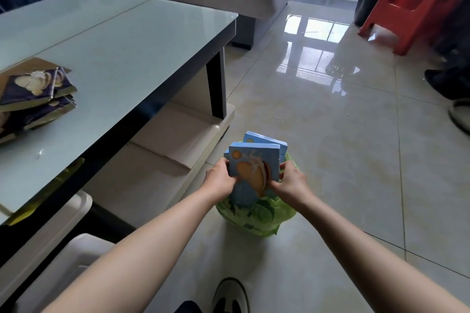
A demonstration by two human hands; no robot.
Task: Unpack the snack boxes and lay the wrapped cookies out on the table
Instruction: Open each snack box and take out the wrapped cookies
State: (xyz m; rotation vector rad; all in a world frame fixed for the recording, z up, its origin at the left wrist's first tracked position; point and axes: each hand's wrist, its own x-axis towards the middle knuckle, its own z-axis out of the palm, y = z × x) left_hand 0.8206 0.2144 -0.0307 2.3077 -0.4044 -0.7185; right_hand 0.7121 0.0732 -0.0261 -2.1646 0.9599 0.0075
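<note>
The left hand [220, 179] curls its fingers round the left edge of a blue box [250, 173]; the right hand [292, 180] pinches the box's right edge. The box stands upright, half out of a green bag [256, 216] on the floor [343, 160]. At least one more blue box [265, 140] stands just behind it. The bag sits near the table [114, 63] corner, with open floor to its right. Two dark boxes [38, 94] lie stacked at the table's left edge. A red stool [407, 5] stands well apart.
</note>
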